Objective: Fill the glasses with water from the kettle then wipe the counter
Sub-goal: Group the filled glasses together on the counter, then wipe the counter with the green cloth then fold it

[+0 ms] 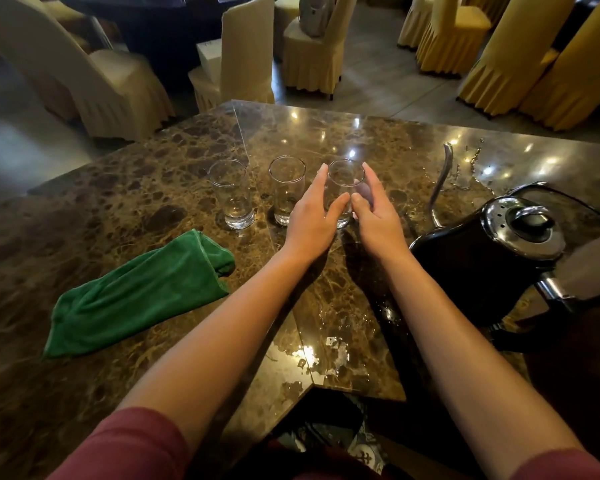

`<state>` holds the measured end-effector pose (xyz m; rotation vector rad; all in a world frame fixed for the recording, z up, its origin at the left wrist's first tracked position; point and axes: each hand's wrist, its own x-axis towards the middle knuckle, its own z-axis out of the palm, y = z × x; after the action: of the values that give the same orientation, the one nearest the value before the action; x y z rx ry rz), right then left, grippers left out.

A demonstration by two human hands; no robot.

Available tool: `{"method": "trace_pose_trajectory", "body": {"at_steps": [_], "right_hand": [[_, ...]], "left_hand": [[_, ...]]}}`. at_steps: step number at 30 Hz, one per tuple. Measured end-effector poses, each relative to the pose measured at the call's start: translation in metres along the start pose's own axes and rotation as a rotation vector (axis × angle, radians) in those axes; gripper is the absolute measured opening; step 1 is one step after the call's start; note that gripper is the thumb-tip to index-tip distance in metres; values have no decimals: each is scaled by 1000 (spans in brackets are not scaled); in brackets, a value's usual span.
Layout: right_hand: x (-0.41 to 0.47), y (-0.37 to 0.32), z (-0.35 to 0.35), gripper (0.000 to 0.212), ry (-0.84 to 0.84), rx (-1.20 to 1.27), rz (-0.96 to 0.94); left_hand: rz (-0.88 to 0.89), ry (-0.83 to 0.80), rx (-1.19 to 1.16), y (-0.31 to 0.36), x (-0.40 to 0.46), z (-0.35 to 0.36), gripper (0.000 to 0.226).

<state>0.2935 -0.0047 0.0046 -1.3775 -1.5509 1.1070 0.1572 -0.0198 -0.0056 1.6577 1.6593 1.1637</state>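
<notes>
Three clear glasses stand in a row on the brown marble counter (118, 209). The left glass (231, 194) and the middle glass (286, 188) stand free, each with a little water at the bottom. Both hands wrap the right glass (345, 178): my left hand (312, 216) holds its left side and my right hand (374, 216) its right side, thumbs meeting in front. A black gooseneck kettle (492, 251) with a chrome lid stands to the right, its thin spout (442, 181) rising beside the glass. A crumpled green cloth (142, 296) lies at the left.
Water is spilled on the counter near its front edge (329, 351) and behind the kettle (471, 157). Covered banquet chairs (246, 53) and a dark table stand beyond the counter's far edge. The counter has a notch at the front centre.
</notes>
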Motion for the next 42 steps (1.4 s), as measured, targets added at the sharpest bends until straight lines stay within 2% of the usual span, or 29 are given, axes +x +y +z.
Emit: {"method": "trace_pose_trajectory", "body": {"at_steps": [4, 11, 15, 18, 23, 27, 34, 38, 42], "right_hand": [[-10, 0, -2, 57, 170, -82, -104], [-47, -12, -10, 40, 249, -162, -346], [-80, -5, -12, 29, 140, -254, -437], [-101, 2, -7, 30, 47, -364, -446], [-111, -1, 17, 45, -150, -502, -536], [-112, -11, 53, 61, -299, -610, -602], [-97, -34, 132, 72, -458, -763, -695], [-86, -40, 168, 71, -513, -817, -685], [-75, -44, 198, 71, -547, -874, -635]], "left_hand": [[-36, 15, 12, -4, -16, -4, 73], [101, 92, 44, 3, -67, -27, 40], [149, 150, 224, 1, -105, -55, 31], [149, 199, 413, -12, -138, -80, 30], [52, 249, 665, -40, -185, -124, 37], [-95, 264, 805, -62, -208, -160, 50], [-272, 283, 948, -97, -220, -222, 67], [-311, 233, 993, -120, -217, -245, 62], [-374, 144, 1002, -143, -212, -266, 69]]}}
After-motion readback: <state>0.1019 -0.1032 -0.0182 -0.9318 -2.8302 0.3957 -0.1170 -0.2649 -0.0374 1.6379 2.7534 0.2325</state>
